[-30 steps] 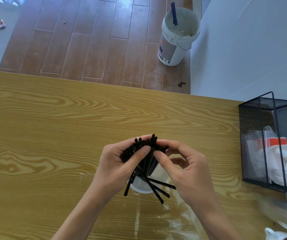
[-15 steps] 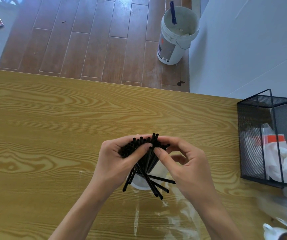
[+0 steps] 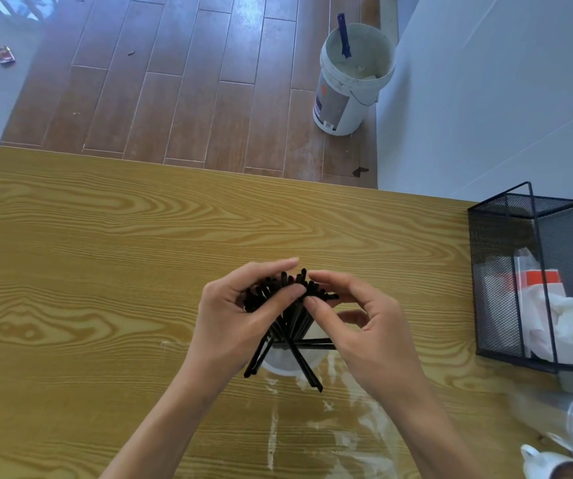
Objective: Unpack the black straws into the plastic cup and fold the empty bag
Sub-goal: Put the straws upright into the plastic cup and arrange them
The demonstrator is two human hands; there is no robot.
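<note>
Both hands, left [image 3: 240, 316] and right [image 3: 364, 326], pinch the straws [image 3: 288, 305] at their 12 o'clock tops, while the cup [image 3: 288, 363] waits straight below at 6 o'clock.

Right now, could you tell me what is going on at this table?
A person is gathering a bundle of black straws with both hands, the left hand and the right hand pinching the upper ends. The lower ends stand in a clear plastic cup on the wooden table, and a few straws splay out over its rim. The empty clear bag lies flat, not yet folded, near the person.
</note>
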